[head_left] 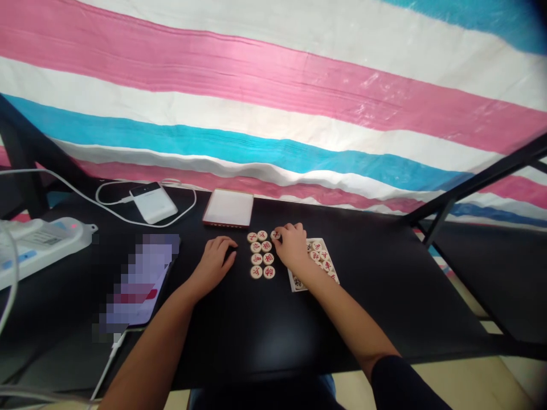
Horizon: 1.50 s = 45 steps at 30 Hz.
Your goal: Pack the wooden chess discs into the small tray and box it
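Note:
Round Chinese chess pieces [256,259] with red characters lie face up in two columns on the black tabletop. At the top of the right column, slightly apart, my right hand [292,244] has its thumb and fingertips closed on one more chess piece [276,234]. Partly under that hand and wrist is a white tray [299,288] holding several pieces, some with red characters and some with black; my arm hides part of it. My left hand [216,257] rests on the table left of the columns, thumb apart from its loosely bent fingers, holding nothing.
A shallow box lid [231,208] lies behind the pieces. To the left are a white power bank [154,203] with a cable, a phone [143,285] with a blurred screen, and a white power strip [47,245]. Striped sheeting [273,102] hangs behind the black table.

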Each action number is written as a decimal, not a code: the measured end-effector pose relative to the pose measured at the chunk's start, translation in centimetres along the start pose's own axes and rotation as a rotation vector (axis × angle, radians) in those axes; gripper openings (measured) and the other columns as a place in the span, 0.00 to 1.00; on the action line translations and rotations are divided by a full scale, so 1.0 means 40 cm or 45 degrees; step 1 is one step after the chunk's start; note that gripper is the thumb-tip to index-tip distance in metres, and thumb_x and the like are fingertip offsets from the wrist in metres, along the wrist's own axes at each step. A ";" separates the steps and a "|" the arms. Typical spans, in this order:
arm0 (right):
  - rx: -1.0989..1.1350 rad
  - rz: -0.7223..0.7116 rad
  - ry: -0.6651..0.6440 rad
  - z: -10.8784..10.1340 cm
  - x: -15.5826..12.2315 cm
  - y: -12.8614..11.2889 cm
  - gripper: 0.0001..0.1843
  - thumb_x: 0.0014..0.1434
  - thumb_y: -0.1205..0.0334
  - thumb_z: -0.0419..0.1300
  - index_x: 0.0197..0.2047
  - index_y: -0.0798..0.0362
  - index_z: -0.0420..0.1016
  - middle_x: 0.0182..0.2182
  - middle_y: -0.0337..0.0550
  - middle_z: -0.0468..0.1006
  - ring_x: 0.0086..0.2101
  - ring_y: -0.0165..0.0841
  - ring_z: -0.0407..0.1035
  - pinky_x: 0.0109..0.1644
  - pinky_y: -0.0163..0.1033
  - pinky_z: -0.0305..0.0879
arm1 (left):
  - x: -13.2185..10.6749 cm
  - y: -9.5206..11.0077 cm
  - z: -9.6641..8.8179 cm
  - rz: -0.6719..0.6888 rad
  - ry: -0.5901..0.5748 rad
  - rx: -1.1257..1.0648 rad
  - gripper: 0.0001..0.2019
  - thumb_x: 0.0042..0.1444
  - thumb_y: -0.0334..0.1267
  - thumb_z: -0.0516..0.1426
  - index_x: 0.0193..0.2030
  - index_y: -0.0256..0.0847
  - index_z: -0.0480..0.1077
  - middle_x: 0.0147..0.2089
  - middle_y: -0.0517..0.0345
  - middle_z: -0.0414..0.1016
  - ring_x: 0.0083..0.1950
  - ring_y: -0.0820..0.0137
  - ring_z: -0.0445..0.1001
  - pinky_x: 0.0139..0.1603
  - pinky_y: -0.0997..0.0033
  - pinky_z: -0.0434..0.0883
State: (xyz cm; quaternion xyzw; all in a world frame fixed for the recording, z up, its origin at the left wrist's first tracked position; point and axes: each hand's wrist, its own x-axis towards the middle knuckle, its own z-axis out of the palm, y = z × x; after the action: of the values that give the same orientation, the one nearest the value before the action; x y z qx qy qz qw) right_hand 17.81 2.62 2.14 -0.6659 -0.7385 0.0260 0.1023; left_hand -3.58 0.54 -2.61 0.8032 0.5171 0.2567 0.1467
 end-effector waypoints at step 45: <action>-0.174 0.350 0.114 -0.075 -0.118 0.176 0.14 0.56 0.56 0.52 0.35 0.57 0.73 0.33 0.53 0.75 0.37 0.43 0.61 0.36 0.43 0.56 | 0.011 0.038 -0.007 0.032 0.036 -0.152 0.16 0.60 0.43 0.45 0.49 0.40 0.64 0.52 0.48 0.67 0.56 0.63 0.63 0.58 0.55 0.59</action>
State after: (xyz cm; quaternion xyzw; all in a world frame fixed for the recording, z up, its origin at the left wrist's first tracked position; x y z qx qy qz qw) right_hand 25.69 -1.54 3.29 -0.7666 -0.6352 -0.0402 0.0850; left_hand -2.42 0.29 -1.48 0.7957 0.4929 0.3001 0.1839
